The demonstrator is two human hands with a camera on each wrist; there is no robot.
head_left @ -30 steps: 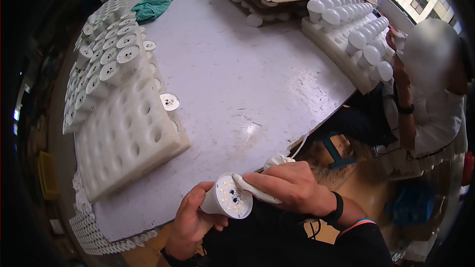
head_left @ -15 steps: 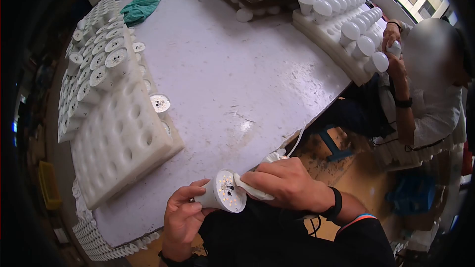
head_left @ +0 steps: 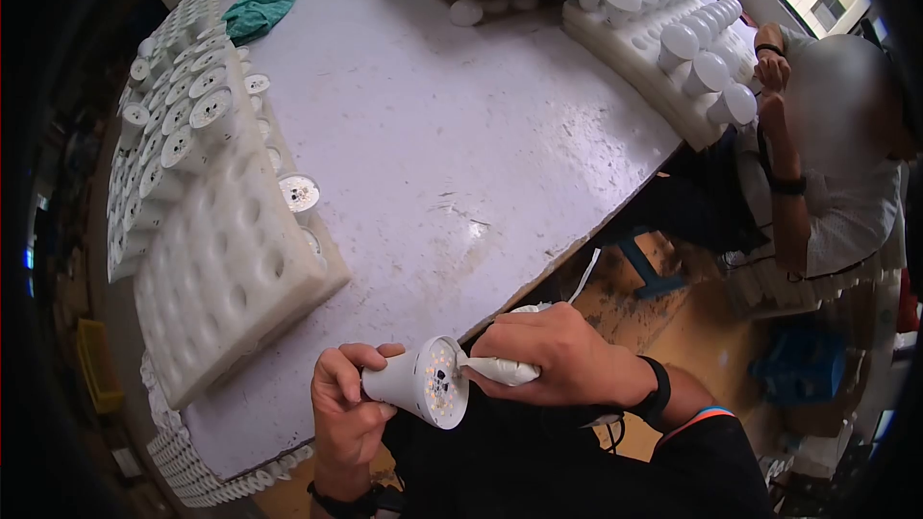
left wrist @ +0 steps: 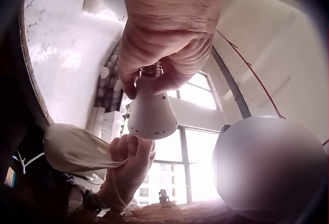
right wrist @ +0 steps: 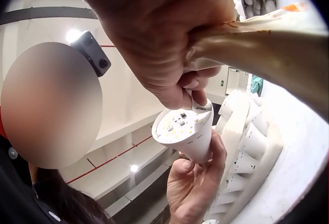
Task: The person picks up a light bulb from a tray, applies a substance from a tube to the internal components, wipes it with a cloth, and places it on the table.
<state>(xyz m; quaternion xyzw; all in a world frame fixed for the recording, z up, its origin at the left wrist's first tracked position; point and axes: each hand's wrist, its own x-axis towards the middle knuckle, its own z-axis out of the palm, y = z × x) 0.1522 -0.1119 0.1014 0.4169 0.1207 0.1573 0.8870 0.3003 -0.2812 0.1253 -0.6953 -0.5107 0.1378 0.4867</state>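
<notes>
The left hand (head_left: 344, 413) holds a white cone-shaped bulb base (head_left: 392, 381) by its narrow end, where the left wrist view shows a metal screw thread (left wrist: 151, 70). Its round face, a board with yellow chips and dark parts (right wrist: 177, 126), is turned toward the right hand (head_left: 567, 356). That hand grips a soft white bag (left wrist: 77, 149) that tapers to a tip. In the right wrist view its fingertips (right wrist: 198, 87) squeeze the narrow end of the bag (right wrist: 262, 49) at the rim of the board. Whether anything comes out of the tip cannot be told.
Foam trays with dimples (head_left: 226, 269) hold rows of bulb bases on the left. A green cloth (head_left: 261, 13) lies at the back of the table (head_left: 423, 154). Domed bulbs (head_left: 679, 44) fill a tray at the right, beside a seated person (head_left: 846, 211). A blue stool (head_left: 649, 269) stands below.
The bulb base has tilted more sideways in the left hand, its board facing the right. The white bag has turned with the right hand. The table has shifted left in view; the seated person's hands moved.
</notes>
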